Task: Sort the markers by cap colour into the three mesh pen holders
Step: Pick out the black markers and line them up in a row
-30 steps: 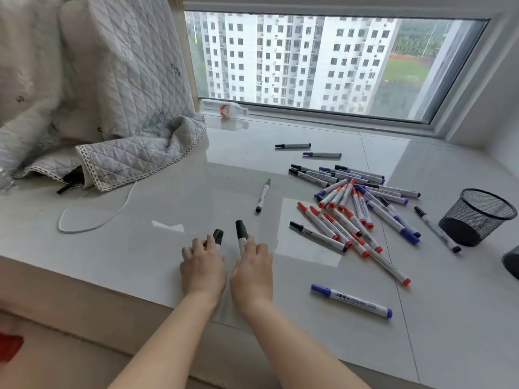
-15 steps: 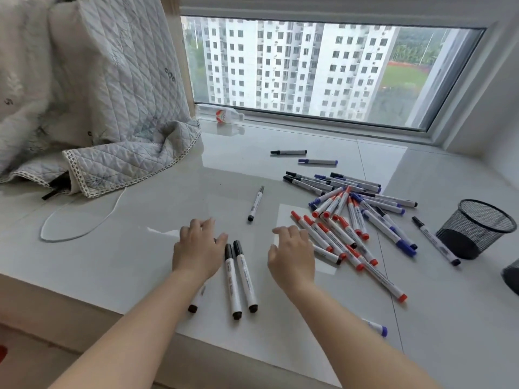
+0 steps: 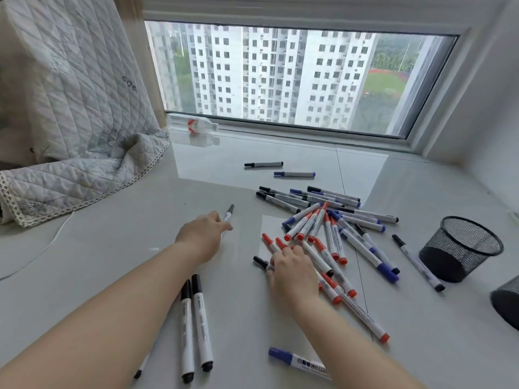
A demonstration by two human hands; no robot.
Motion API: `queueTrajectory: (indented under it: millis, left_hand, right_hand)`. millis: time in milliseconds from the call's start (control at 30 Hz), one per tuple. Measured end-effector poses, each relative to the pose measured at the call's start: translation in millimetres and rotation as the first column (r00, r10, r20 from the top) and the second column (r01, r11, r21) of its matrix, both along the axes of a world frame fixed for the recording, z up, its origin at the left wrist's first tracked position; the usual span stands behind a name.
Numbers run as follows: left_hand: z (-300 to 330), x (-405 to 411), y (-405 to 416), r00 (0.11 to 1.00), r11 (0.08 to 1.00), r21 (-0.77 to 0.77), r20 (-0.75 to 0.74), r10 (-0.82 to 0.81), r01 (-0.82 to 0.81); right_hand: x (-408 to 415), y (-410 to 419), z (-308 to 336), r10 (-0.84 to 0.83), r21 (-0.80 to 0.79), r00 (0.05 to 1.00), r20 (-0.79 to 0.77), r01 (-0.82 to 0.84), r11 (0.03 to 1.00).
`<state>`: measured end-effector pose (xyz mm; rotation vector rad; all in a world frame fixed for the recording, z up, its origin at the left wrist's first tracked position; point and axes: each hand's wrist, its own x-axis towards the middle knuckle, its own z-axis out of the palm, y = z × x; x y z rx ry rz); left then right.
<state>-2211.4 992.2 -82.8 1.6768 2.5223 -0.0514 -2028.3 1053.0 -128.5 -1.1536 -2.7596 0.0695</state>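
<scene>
My left hand [image 3: 202, 234] reaches forward and pinches the near end of a lone black-capped marker [image 3: 229, 211]. My right hand [image 3: 292, 272] lies on the left edge of the marker pile [image 3: 337, 228], which mixes red, blue and black caps. Its fingers curl over a black-capped marker [image 3: 259, 261] whose cap sticks out to the left. Two black-capped markers [image 3: 193, 324] lie side by side between my forearms. A third one [image 3: 139, 372] is partly hidden under my left arm. A blue-capped marker [image 3: 297, 360] lies by my right forearm. One mesh pen holder [image 3: 460, 248] stands at the right and a second [image 3: 507, 301] is cut off by the frame.
A black marker [image 3: 418, 262] lies just left of the mesh holder. Farther back lie a black marker [image 3: 264, 164] and a blue one [image 3: 295, 174]. A quilted cloth [image 3: 70, 164] covers the left, with a white cable [image 3: 42, 248] below it. A plastic bottle [image 3: 196, 126] lies by the window.
Both hands left the two black markers lying near me. My left hand went forward to the lone black marker. My right hand went right onto the pile.
</scene>
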Motion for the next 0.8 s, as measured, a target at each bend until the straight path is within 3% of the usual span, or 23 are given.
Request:
queueTrajectory:
  millis: [133,200,233,300,367,433,533,600,700,800]
  left_hand:
    - [-1,-5,26,0.999,0.995,-0.097,-0.048,0.009,-0.014]
    - [-4,-4,34,1.000,0.995,-0.101,-0.006,0.025,-0.025]
    - [-9,-6,37,0.999,0.997,-0.071,0.040,0.022,-0.019]
    - [-14,-7,40,1.000,1.000,-0.014,-0.002,-0.015,0.015]
    - [-14,-4,46,1.000,0.999,-0.047,-0.006,0.014,-0.014]
    - [-13,0,52,0.992,0.997,-0.082,-0.125,-0.025,0.015]
    - [-14,7,62,0.968,0.995,-0.077,-0.235,-0.082,0.066]
    - [-13,13,71,0.990,0.999,0.011,-0.141,-0.028,0.030]
    - [-12,21,93,0.991,0.983,0.176,0.130,0.020,-0.043]
    - [-13,27,123,0.981,0.973,0.229,0.191,-0.034,-0.011]
  right_hand:
    - [7,12,10,0.022,0.015,0.978,-0.206,-0.019,1.000]
    - [12,20,22,-0.012,-0.065,0.940,-0.340,-0.011,0.998]
    - [16,25,28,-0.036,-0.127,0.918,-0.394,-0.016,0.992]
    - [26,36,38,-0.108,-0.223,0.858,-0.501,-0.008,0.975]
    - [38,48,46,-0.190,-0.277,0.768,-0.611,0.017,0.961]
    - [54,63,49,-0.244,-0.300,0.716,-0.654,0.050,0.953]
    - [83,91,43,-0.352,-0.369,0.720,-0.598,0.143,0.919]
    - [103,112,37,-0.410,-0.348,0.751,-0.517,0.254,0.903]
    - [124,138,33,-0.451,-0.293,0.835,-0.314,0.367,0.883]
    - [135,157,25,-0.491,-0.317,0.855,-0.164,0.426,0.847]
